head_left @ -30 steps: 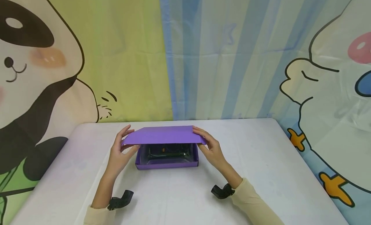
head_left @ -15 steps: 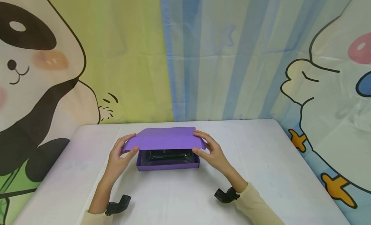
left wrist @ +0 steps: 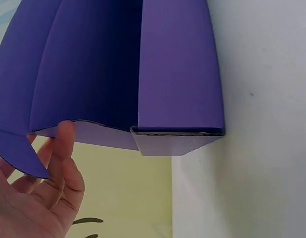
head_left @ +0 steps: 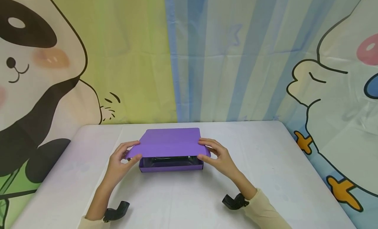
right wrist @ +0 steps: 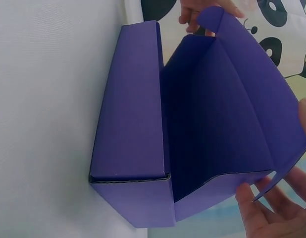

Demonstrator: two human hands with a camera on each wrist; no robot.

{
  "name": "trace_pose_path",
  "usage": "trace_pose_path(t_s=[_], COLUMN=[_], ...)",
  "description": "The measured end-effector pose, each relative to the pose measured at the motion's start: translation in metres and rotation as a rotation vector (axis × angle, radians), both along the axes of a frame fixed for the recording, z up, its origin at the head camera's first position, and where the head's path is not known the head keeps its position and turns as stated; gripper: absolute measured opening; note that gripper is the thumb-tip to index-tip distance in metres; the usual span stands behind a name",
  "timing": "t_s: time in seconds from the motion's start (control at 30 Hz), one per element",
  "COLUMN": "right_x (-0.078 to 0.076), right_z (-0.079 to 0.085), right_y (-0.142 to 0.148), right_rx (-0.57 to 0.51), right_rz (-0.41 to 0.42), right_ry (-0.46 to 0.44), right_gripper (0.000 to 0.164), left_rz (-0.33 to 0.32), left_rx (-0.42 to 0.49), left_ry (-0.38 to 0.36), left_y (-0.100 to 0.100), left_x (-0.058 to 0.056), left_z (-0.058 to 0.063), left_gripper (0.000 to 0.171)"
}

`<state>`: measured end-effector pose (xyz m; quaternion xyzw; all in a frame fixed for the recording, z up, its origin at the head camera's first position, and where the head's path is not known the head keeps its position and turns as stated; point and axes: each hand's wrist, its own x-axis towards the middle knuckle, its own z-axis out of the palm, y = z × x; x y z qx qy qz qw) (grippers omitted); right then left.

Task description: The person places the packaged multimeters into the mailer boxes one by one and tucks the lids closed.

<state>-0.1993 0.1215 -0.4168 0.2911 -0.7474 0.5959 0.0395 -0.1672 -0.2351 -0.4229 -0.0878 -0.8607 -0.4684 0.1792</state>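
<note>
A purple cardboard box (head_left: 171, 169) stands on the table, its hinged lid (head_left: 171, 142) tilted partway down over it. Through the front gap a dark, shiny thing (head_left: 174, 161) shows inside, mostly hidden by the lid. My left hand (head_left: 118, 162) grips the lid's left front corner, thumb in front and fingers on the side. At the opposite corner my right hand (head_left: 220, 158) holds the lid between thumb and fingers. In the left wrist view, the fingers (left wrist: 66, 139) touch the lid's side edge near a small rounded flap (left wrist: 19, 151). The right wrist view shows the lid's front flap (right wrist: 257, 74) bent outward.
A white-covered table (head_left: 177, 199) lies under the box. Behind it hangs a cartoon-printed curtain (head_left: 206, 58). Black wrist cameras (head_left: 117, 212) are worn on both forearms.
The lid has swung down toward the front, narrowing the gap and covering more of the dark thing. Both hands have moved down with it, keeping hold of its corners.
</note>
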Motion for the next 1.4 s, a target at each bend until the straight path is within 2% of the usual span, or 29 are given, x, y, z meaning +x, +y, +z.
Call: trace_pose_path(t_s=[0.2,0.23,0.8,0.93,1.17,1.4], right_x=[0.002,0.000,0.007,0.009,0.010,0.008], right_z=[-0.003,-0.008,-0.022,-0.026,-0.030,-0.030], right_y=[0.002,0.004,0.007,0.008,0.008,0.009], right_rx=[0.020,0.019,0.042,0.046,0.045,0.046], right_rz=[0.014,0.018,0.048,0.053,0.058,0.051], right_ry=[-0.051,-0.049,-0.057,-0.063,-0.043,-0.005], right_gripper=[0.045,0.045,0.048,0.050,0.052,0.052], left_rz=[-0.006,-0.007,-0.066,-0.081,-0.110,-0.113], left_rx=[-0.004,-0.006,-0.001,0.003,0.005,0.008], left_ry=[-0.013,-0.013,0.029,0.027,0.059,0.072], left_y=[-0.002,-0.003,-0.007,-0.003,0.007,0.007], left_x=[0.003,0.003,0.011,0.015,0.026,0.025], left_z=[-0.003,-0.004,-0.021,-0.016,0.002,0.003], left_gripper=[0.044,0.044,0.054,0.056,0.054,0.056])
